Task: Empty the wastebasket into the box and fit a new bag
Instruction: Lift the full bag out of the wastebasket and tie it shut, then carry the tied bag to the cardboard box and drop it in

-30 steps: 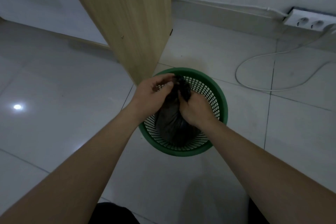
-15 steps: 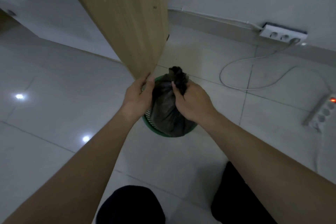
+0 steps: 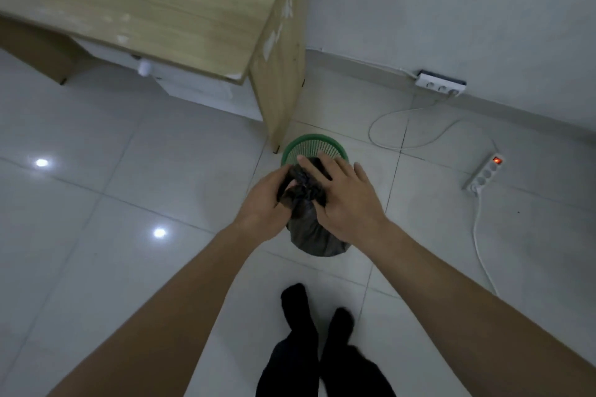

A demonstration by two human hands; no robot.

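Observation:
A full black rubbish bag [image 3: 314, 235] hangs in the air, lifted clear above the green mesh wastebasket [image 3: 314, 145] on the floor. My left hand [image 3: 266, 200] grips the bunched neck of the bag from the left. My right hand [image 3: 345, 200] lies over the top of the neck with its fingers straight and spread, touching the plastic. The lower part of the basket is hidden behind the bag and my hands. No box is in view.
A wooden desk [image 3: 161, 6] with a side panel [image 3: 280, 74] stands just left of the basket. A wall socket [image 3: 440, 87], a white cable [image 3: 403, 126] and a power strip [image 3: 483, 174] with a red light lie to the right. My dark-clad feet [image 3: 319, 325] stand on the tiles below.
The bag has come up out of the basket and the view has risen well above the floor. My right hand's fingers have gone from gripping the neck to lying straight over it.

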